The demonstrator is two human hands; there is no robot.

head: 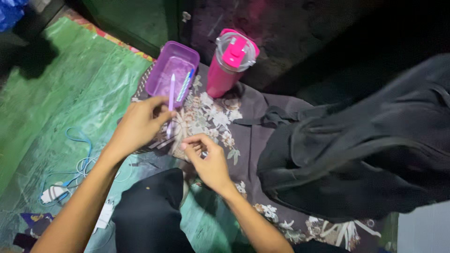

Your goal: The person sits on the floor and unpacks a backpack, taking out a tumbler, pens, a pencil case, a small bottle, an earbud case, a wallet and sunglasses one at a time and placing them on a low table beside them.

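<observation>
Left hand (140, 124): grip pinches a lilac pen (171, 100) upright, tip toward the purple box (172, 70).
Right hand (208, 161): fingers curled; contents cannot be told.
Nearby: pink bottle (230, 63), black backpack (365, 150).

Box (171, 68) left — bottle (228, 63) right

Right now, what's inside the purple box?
The purple box has no lid on and looks mostly bare inside. A blue-striped pen leans over its near edge. The purple pen in the left hand covers a bit of that edge.
</observation>
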